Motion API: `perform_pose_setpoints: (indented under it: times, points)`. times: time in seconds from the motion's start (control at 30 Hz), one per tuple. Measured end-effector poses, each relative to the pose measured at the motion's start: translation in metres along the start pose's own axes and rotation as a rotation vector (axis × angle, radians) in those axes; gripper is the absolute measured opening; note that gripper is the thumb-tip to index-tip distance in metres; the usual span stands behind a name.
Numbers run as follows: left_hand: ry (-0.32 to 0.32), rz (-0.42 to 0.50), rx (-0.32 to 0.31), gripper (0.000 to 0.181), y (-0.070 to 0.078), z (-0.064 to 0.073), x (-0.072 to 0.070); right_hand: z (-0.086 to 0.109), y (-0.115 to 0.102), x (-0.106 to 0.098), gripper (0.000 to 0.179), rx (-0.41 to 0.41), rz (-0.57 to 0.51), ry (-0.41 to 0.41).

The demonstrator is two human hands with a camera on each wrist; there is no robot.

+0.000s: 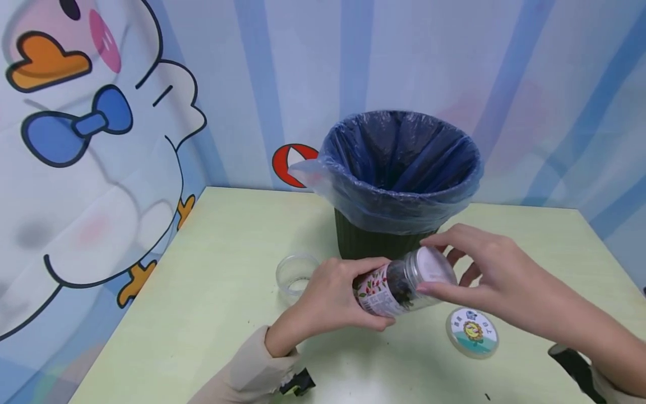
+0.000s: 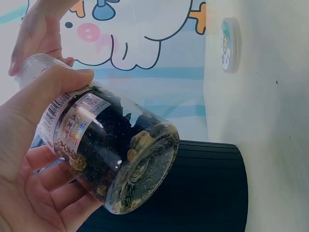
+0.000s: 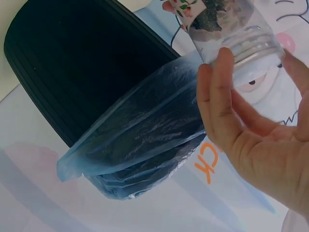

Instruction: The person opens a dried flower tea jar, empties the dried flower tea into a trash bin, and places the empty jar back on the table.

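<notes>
A clear plastic jar (image 1: pixel 414 283) with a red-berry printed label leans over in front of the bin. My left hand (image 1: pixel 333 294) grips it round the body. Dark leafy bits and yellowish dried pieces show through its wall (image 2: pixel 140 145) in the left wrist view. At the jar's mouth, a pale round cover (image 1: pixel 435 266) faces up and to the right. My right hand (image 1: pixel 484 269) pinches the mouth end, thumb on the near side and fingers on the far side. In the right wrist view, its fingertips lie along the ridged neck (image 3: pixel 246 48).
Behind the hands stands a dark ribbed bin (image 1: pixel 363 238) lined with a blue plastic bag (image 1: pixel 398 210). A round lid (image 1: pixel 473 332) with a sunflower picture lies to the right, and a clear round container (image 1: pixel 286 275) stands left. Small dark crumbs dot the pale table (image 1: pixel 212 269).
</notes>
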State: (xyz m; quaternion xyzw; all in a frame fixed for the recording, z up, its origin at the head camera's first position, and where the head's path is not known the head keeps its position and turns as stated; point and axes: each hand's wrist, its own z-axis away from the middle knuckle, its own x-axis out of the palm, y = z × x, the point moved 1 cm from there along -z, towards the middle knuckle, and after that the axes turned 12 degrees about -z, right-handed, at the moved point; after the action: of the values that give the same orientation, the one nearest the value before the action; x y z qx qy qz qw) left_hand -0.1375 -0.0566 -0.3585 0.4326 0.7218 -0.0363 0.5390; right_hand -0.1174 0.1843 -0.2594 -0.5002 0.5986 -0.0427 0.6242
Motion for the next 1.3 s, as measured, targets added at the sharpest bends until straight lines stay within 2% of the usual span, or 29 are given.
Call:
perform_pose_setpoints:
  times: [0.27,0.43,0.57,0.67,0.83,0.87,0.93,1.03,1.17,1.3]
  points:
    - [-0.014,-0.014,-0.021,0.07,-0.0007,0.0023,0.0003,-0.0039,0.0047,-0.006,0.056,-0.1,-0.045,-0.098]
    - [-0.019,-0.013,-0.026,0.07,-0.0006,0.002,0.0,-0.0048,0.0042,-0.0081,0.061,-0.228,-0.061,-0.128]
    - [-0.019,-0.018,-0.026,0.07,-0.0006,0.0016,0.0,-0.005,0.0031,-0.0083,0.064,-0.258,-0.06,-0.135]
    - [-0.014,-0.019,-0.026,0.07,-0.0001,0.0009,-0.0001,-0.0048,0.0018,-0.0082,0.06,-0.177,-0.063,-0.109]
    - [-0.008,-0.018,-0.03,0.069,0.001,-0.0007,-0.0011,-0.0048,-0.0004,-0.0065,0.046,0.112,0.01,-0.033]
    - [-0.007,-0.019,-0.032,0.069,0.001,-0.0009,-0.0012,-0.0051,-0.0007,-0.0056,0.046,0.15,0.032,-0.027]
    - [-0.008,-0.02,-0.035,0.069,0.001,-0.0013,-0.0015,-0.0057,-0.0012,-0.0036,0.046,0.176,0.062,-0.018]
    - [-0.005,-0.026,-0.037,0.068,0.0008,-0.0018,-0.0016,-0.0063,-0.0019,-0.0008,0.044,0.16,0.083,-0.019]
    - [0.004,-0.034,-0.03,0.068,0.0008,-0.0021,-0.0025,-0.0054,0.0001,-0.0009,0.046,0.085,0.054,-0.051]
    - [0.006,-0.031,-0.025,0.068,0.0006,-0.0019,-0.0031,-0.0038,0.0034,-0.0056,0.055,-0.116,0.0,-0.123]
